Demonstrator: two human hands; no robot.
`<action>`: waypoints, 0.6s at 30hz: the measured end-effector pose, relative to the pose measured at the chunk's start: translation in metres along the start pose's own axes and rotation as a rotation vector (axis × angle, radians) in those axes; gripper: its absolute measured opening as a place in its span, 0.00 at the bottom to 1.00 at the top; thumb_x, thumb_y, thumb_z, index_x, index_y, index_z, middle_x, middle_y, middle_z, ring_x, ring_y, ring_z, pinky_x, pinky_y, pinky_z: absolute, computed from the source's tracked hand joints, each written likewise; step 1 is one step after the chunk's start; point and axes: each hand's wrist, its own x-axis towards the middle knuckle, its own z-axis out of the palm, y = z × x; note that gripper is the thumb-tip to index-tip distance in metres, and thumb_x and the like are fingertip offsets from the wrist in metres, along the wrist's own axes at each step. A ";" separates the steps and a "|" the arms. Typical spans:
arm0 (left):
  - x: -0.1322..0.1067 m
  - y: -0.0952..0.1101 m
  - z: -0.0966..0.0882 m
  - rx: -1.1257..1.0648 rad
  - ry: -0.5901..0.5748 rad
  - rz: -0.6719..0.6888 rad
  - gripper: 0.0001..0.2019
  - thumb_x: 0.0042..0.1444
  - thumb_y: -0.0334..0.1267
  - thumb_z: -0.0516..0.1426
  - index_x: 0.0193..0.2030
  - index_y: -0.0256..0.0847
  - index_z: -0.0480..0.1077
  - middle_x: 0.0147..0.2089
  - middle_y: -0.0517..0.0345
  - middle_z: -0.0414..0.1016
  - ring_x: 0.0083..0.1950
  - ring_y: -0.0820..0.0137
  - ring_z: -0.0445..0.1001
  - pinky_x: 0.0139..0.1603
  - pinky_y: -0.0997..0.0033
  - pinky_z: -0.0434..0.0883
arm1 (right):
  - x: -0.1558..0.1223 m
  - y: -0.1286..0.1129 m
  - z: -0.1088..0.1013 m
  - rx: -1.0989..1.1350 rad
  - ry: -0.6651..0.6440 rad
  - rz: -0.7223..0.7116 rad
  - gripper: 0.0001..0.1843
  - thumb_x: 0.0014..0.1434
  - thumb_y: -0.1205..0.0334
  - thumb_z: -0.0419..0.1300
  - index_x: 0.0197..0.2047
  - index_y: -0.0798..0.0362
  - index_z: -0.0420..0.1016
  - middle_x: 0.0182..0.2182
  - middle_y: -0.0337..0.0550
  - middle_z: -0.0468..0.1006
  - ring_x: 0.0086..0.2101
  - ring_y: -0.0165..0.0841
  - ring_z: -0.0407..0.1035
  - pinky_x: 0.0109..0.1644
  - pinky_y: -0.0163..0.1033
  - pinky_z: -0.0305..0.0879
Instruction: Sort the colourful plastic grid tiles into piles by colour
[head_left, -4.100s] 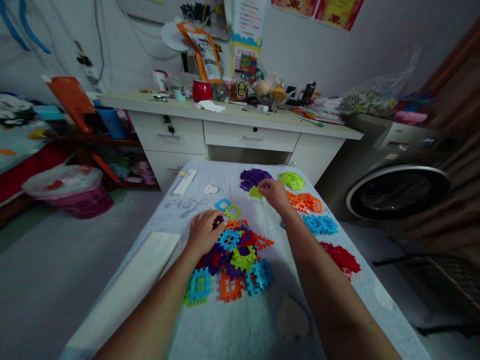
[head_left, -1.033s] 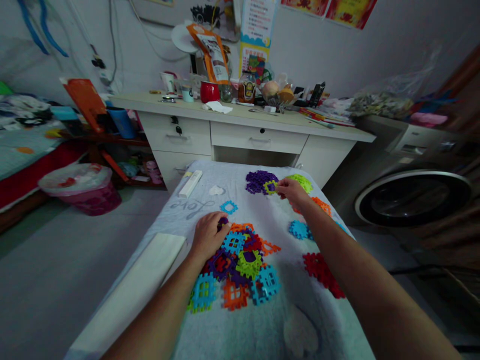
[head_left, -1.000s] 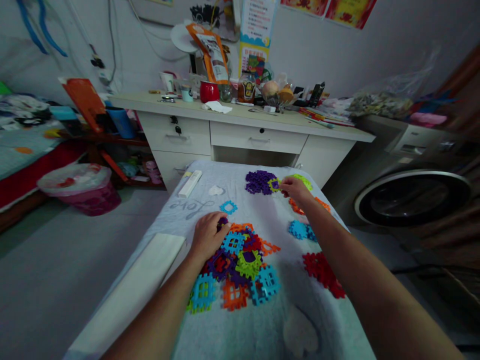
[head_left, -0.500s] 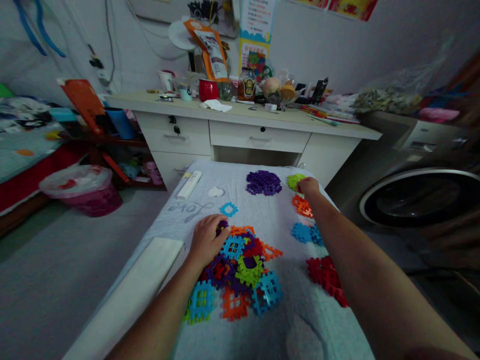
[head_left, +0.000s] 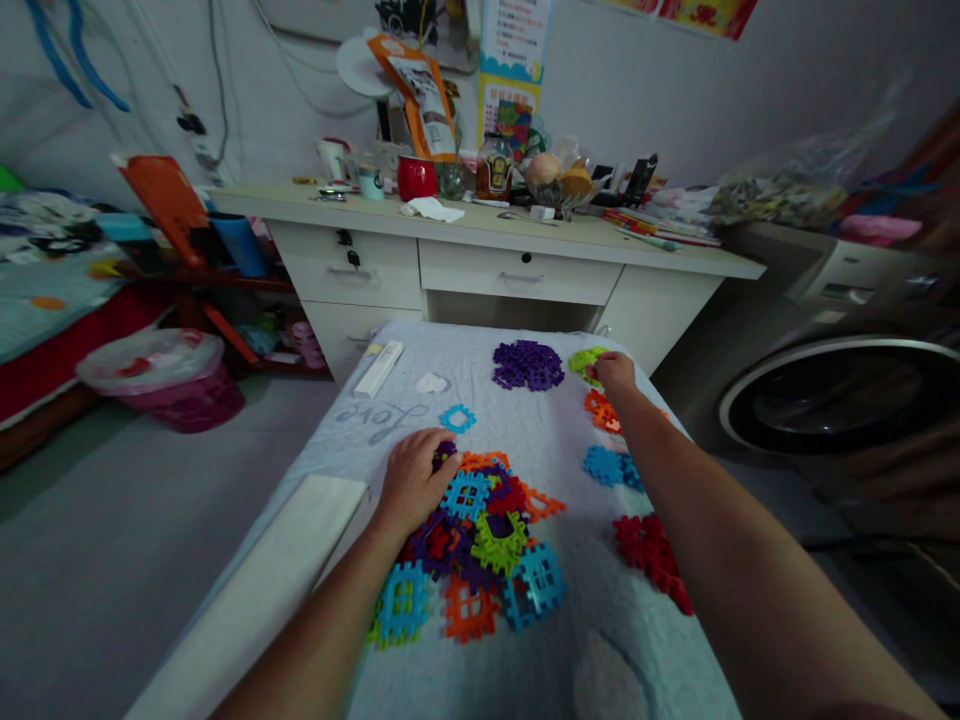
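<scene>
While left hand (head_left: 415,480) lies flat on mixed pile (head_left: 487,535), right hand (head_left: 615,372), its grip unclear, touches green pieces (head_left: 581,360) beside purple pile (head_left: 527,365).

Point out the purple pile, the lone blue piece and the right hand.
purple pile (head_left: 528,364): head view, middle of the heap.
lone blue piece (head_left: 448,417): head view, left edge of its frame.
right hand (head_left: 616,372): head view, back of the hand.

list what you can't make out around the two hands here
Head view: whether the right hand grips a piece of the green pile; its own fingers cover that.
Orange pile and blue pile: partly hidden behind the right forearm.
Purple piece under the left hand: mostly covered by fingers.
</scene>
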 end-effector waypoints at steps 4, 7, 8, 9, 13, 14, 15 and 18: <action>0.000 0.000 0.000 0.000 0.004 -0.004 0.11 0.59 0.43 0.54 0.45 0.46 0.72 0.50 0.56 0.77 0.54 0.59 0.73 0.59 0.52 0.65 | -0.012 -0.003 -0.004 0.062 0.047 0.031 0.08 0.49 0.73 0.58 0.35 0.59 0.72 0.20 0.36 0.71 0.22 0.28 0.71 0.26 0.30 0.69; 0.000 0.000 0.000 0.006 0.003 -0.003 0.10 0.59 0.43 0.54 0.45 0.46 0.71 0.50 0.56 0.77 0.54 0.59 0.72 0.59 0.52 0.65 | -0.027 -0.015 -0.005 0.117 0.002 -0.015 0.07 0.49 0.74 0.56 0.33 0.57 0.70 0.23 0.37 0.73 0.24 0.27 0.72 0.27 0.29 0.69; 0.000 0.000 0.000 0.006 0.002 -0.002 0.10 0.59 0.43 0.54 0.45 0.46 0.72 0.50 0.56 0.77 0.54 0.59 0.72 0.59 0.53 0.65 | -0.034 -0.021 -0.004 0.137 -0.041 -0.042 0.07 0.49 0.74 0.56 0.33 0.57 0.70 0.24 0.37 0.73 0.24 0.27 0.71 0.27 0.29 0.69; 0.000 0.000 0.000 0.005 0.001 -0.002 0.10 0.59 0.43 0.54 0.45 0.46 0.72 0.50 0.56 0.77 0.55 0.60 0.72 0.59 0.53 0.65 | -0.043 -0.027 -0.003 0.151 -0.101 -0.072 0.06 0.49 0.73 0.56 0.32 0.56 0.69 0.24 0.37 0.73 0.24 0.27 0.71 0.26 0.29 0.68; 0.000 0.000 0.000 -0.008 0.008 -0.001 0.10 0.60 0.43 0.53 0.44 0.46 0.72 0.50 0.56 0.78 0.54 0.61 0.72 0.58 0.55 0.65 | -0.086 -0.056 0.009 0.080 -0.445 -0.208 0.06 0.51 0.72 0.57 0.34 0.55 0.69 0.22 0.36 0.72 0.23 0.27 0.70 0.25 0.29 0.65; 0.000 0.000 0.000 -0.012 0.009 0.000 0.10 0.60 0.43 0.53 0.44 0.46 0.72 0.49 0.56 0.78 0.54 0.60 0.73 0.58 0.55 0.65 | -0.098 -0.061 0.015 0.035 -0.548 -0.262 0.06 0.52 0.72 0.57 0.35 0.55 0.70 0.22 0.36 0.73 0.23 0.27 0.70 0.25 0.29 0.64; 0.001 0.000 0.000 -0.018 0.010 0.000 0.11 0.60 0.43 0.52 0.44 0.45 0.72 0.49 0.56 0.78 0.53 0.60 0.73 0.58 0.55 0.65 | -0.110 -0.066 0.021 -0.026 -0.645 -0.328 0.06 0.53 0.72 0.57 0.35 0.55 0.71 0.23 0.36 0.73 0.24 0.27 0.70 0.27 0.29 0.64; 0.002 -0.001 0.000 -0.057 0.027 -0.009 0.12 0.61 0.42 0.51 0.45 0.44 0.72 0.49 0.54 0.78 0.53 0.61 0.73 0.58 0.55 0.65 | -0.143 -0.072 0.042 -0.247 -0.818 -0.630 0.06 0.53 0.73 0.59 0.35 0.56 0.75 0.28 0.39 0.76 0.30 0.28 0.70 0.36 0.32 0.65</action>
